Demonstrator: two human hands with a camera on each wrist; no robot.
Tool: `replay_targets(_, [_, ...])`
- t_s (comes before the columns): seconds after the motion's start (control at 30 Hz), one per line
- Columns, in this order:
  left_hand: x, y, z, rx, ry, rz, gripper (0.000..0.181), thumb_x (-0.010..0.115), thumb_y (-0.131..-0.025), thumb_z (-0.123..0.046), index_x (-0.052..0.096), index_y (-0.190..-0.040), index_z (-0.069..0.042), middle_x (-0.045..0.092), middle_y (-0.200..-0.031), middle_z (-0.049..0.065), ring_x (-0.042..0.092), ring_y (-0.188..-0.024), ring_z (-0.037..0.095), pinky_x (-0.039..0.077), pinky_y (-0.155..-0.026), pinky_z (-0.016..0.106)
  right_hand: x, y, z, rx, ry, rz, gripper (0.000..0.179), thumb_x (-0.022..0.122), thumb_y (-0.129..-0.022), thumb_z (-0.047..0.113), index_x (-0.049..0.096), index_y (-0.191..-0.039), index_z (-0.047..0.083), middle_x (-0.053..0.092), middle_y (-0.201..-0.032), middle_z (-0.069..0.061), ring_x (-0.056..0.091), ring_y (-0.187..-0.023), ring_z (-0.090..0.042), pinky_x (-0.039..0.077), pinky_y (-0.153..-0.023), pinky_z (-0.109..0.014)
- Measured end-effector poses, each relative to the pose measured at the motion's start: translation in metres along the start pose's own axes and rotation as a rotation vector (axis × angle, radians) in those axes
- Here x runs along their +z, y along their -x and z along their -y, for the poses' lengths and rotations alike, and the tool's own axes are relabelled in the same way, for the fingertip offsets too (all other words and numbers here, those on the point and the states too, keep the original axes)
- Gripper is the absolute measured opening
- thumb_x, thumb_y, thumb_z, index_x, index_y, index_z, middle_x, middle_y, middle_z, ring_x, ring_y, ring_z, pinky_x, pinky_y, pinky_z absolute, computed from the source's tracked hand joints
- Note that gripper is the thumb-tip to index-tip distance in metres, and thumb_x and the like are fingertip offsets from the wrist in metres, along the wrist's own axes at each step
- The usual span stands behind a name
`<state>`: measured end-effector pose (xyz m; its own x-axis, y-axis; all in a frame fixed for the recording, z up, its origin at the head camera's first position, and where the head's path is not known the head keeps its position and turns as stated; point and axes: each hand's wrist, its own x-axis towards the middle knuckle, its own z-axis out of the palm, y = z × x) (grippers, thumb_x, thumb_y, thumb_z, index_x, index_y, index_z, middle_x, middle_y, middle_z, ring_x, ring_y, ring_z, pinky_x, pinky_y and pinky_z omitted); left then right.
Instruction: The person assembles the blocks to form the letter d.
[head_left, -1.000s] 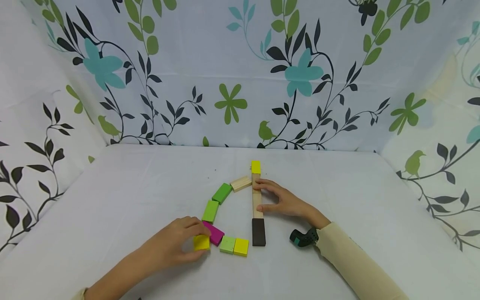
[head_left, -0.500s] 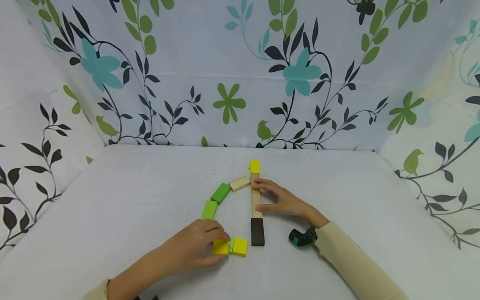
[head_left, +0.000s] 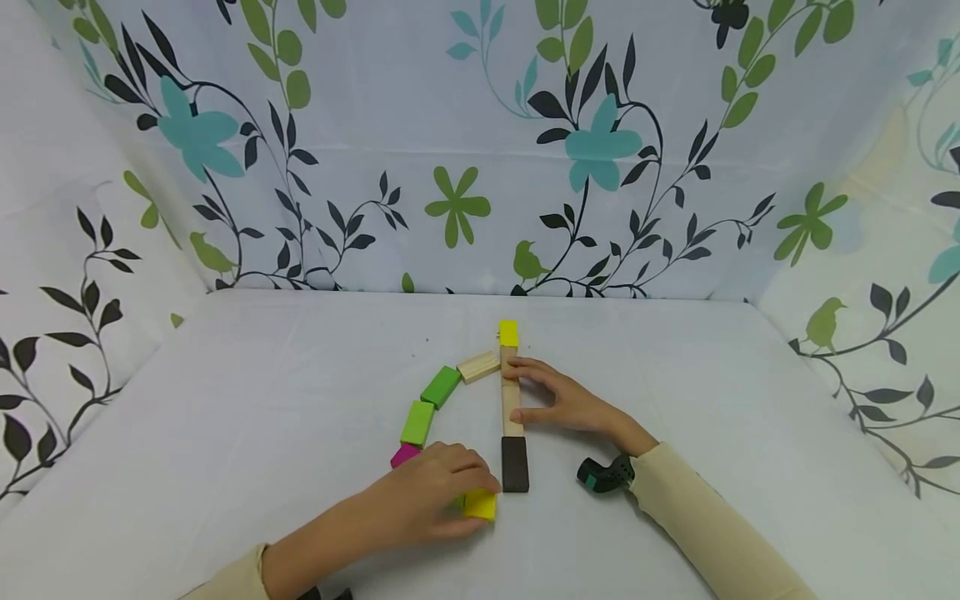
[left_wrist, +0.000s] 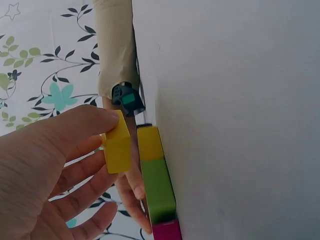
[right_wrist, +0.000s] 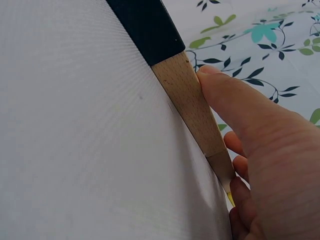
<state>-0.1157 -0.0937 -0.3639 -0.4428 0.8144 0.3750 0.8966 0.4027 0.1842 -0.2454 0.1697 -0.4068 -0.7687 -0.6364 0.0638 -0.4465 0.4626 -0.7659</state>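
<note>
My left hand point(head_left: 427, 496) pinches a yellow block point(left_wrist: 118, 147) between thumb and fingers, raised over the front end of a curved row. Below it in the left wrist view lie another yellow block point(left_wrist: 150, 142), a green block point(left_wrist: 159, 190) and a magenta block point(left_wrist: 166, 231). My right hand point(head_left: 573, 404) rests against a straight column, its thumb and fingertips touching the right side of the plain wooden blocks point(head_left: 512, 406). A dark brown block point(head_left: 515, 464) ends the column in front, and a yellow block point(head_left: 508, 333) tops it at the back.
The curve continues through a light green block point(head_left: 417, 422), a green block point(head_left: 441, 386) and a plain wooden block point(head_left: 478, 367) reaching the column. A black wrist device point(head_left: 607, 475) sits at the right cuff. White cloth point(head_left: 300, 375) covers the table before a patterned curtain point(head_left: 360, 100).
My left hand has carried the yellow block rightward, past the magenta and light green blocks, to the front end of the curve. The right hand has stayed at the column.
</note>
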Motion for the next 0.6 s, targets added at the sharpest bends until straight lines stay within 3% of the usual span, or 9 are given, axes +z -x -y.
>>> replay_targets(0.3, [0.013,-0.018,-0.005,0.038,-0.035,0.055,0.029,0.074,-0.086,-0.033,0.067,-0.110,-0.017,0.064,-0.105,-0.008,0.057,-0.099,0.009,0.044,-0.092,0.024,0.001,-0.001,0.000,-0.001,0.004,0.000,0.064,0.075,-0.086,0.036,0.049,-0.143,0.021,0.030,-0.157,0.004,0.018,-0.148,-0.021,0.017,-0.117,-0.051])
replay_targets(0.6, [0.022,-0.027,-0.009,-0.069,-0.033,0.166,0.027,0.073,-0.087,-0.034,0.069,-0.109,-0.019,0.063,-0.105,-0.007,0.055,-0.099,0.008,0.043,-0.089,0.022,0.001,0.000,0.001,-0.002,0.006,0.002,0.065,0.074,-0.086,0.036,0.048,-0.143,0.021,0.029,-0.158,0.003,0.017,-0.148,-0.021,0.016,-0.117,-0.052])
